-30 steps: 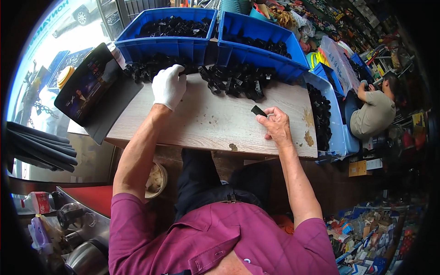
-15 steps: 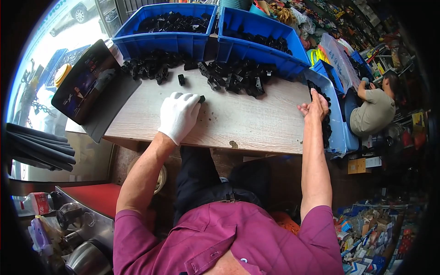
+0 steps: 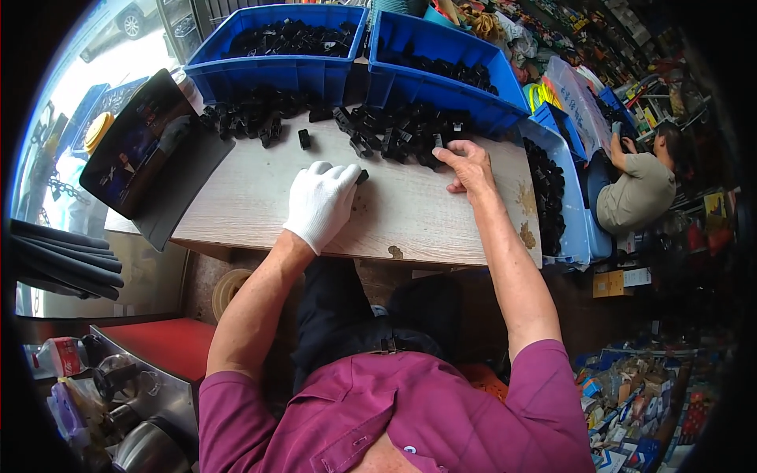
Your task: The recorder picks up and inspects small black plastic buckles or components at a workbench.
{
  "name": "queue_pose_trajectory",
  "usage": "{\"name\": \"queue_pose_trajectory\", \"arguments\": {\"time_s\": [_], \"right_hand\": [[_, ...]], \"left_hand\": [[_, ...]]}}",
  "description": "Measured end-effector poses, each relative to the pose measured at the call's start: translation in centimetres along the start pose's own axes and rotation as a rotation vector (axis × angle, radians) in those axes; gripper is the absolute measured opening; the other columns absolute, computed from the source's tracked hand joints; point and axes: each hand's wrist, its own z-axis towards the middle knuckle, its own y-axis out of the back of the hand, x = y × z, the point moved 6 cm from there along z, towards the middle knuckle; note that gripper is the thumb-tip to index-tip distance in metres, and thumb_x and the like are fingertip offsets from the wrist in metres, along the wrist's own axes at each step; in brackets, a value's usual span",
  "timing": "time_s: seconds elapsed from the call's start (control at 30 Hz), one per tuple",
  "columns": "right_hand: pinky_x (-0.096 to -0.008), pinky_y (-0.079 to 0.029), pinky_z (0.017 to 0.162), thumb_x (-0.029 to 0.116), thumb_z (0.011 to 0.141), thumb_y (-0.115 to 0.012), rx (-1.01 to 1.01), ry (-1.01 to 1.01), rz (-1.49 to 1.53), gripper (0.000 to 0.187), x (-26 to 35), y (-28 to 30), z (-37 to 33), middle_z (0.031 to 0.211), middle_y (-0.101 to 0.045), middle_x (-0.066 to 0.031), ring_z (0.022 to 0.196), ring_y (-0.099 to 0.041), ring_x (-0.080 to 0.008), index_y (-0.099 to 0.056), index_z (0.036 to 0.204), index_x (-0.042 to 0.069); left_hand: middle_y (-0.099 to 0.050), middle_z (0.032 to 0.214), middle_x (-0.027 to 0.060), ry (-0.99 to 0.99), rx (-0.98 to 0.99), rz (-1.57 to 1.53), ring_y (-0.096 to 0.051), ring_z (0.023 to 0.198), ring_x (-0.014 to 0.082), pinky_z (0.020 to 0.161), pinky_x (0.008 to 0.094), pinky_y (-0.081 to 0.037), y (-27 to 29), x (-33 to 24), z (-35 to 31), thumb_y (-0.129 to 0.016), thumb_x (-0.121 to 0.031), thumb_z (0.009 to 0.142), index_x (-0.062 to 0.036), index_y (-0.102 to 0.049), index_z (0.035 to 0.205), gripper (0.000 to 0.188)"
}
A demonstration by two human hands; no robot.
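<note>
My left hand, in a white knit glove, rests above the tabletop with its fingers closed on a small black plastic part, which pokes out past the fingertips. My bare right hand is at the right front edge of a loose heap of black plastic parts. Its thumb and forefinger are bent around a part at the heap's edge, and the fingers partly hide it. A single black part stands apart on the table, beyond the glove.
Two blue bins of black parts line the table's back. A pale blue bin with more parts stands at the right. On the left, a tablet leans in its cover. Another person sits beyond the right bin.
My right hand has moved left from the pale blue bin to the heap on the table. My gloved left hand has shifted slightly right, still holding its black part.
</note>
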Motion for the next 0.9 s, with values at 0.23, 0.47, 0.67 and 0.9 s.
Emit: {"name": "queue_pose_trajectory", "arguments": {"time_s": [0.23, 0.47, 0.67, 0.9], "right_hand": [[-0.0318, -0.057, 0.045, 0.024, 0.081, -0.085, -0.023, 0.047, 0.091, 0.040, -0.3, -0.5, 0.0, 0.091, -0.070, -0.0119, 0.061, -0.064, -0.0154, -0.069, 0.107, -0.002], [-0.0320, -0.054, 0.041, 0.017, 0.083, -0.083, 0.191, 0.019, 0.189, 0.042, -0.4, 0.1, -4.8, 0.070, -0.063, -0.0050, 0.040, -0.048, -0.0097, -0.062, 0.112, -0.004], [-0.0293, -0.051, 0.042, 0.016, 0.079, -0.084, 0.273, -0.033, -0.118, 0.035, -0.3, -1.0, -8.2, 0.066, -0.060, -0.0024, 0.049, -0.054, -0.0112, -0.068, 0.104, -0.001], [-0.0257, -0.043, 0.042, 0.008, 0.081, -0.076, 0.288, 0.075, -0.243, 0.026, 0.3, -1.9, -8.7, 0.056, -0.045, 0.0061, 0.047, -0.042, -0.0051, -0.071, 0.106, 0.004]], "left_hand": [[-0.071, 0.087, 0.0099, -0.010, -0.019, -0.010, -0.066, 0.088, 0.0323, 0.075, 0.0436, -0.052, 0.1, 0.2, 0.0, -0.066, -0.008, 0.087, -0.0100, -0.066, 0.103, 0.015], [-0.074, 0.100, 0.0119, 0.064, -0.078, -0.154, -0.068, 0.094, 0.0345, 0.083, 0.0430, -0.055, 0.8, 0.7, -0.6, -0.066, -0.006, 0.088, -0.0080, -0.070, 0.114, 0.026], [-0.074, 0.103, 0.0132, -0.033, -0.056, -0.371, -0.069, 0.097, 0.0342, 0.085, 0.0424, -0.056, -0.9, -2.9, 0.4, -0.068, -0.007, 0.088, -0.0067, -0.072, 0.112, 0.024], [-0.074, 0.103, 0.0098, -0.198, 0.129, -0.296, -0.069, 0.097, 0.0331, 0.084, 0.0422, -0.056, -3.7, -6.0, 3.0, -0.071, -0.010, 0.083, -0.0089, -0.073, 0.111, 0.028]]}}
